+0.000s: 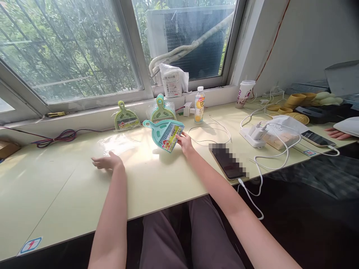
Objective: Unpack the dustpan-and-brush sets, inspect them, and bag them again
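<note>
My right hand grips the lower right edge of a teal mini dustpan, tilted above the table, with a printed label and what look like brush bristles on its face. My left hand is open beside a crumpled clear plastic bag, fingers stretched to the left; I cannot tell whether it touches the bag. Against the window wall stands a green dustpan in clear wrapping. Behind the held one, more wrapped dustpans lean together, partly hidden.
A drink bottle, a tissue pack and a paper cup are at the back. To the right lie a phone, a power strip and loose white cables. Another person's hand rests at the far right.
</note>
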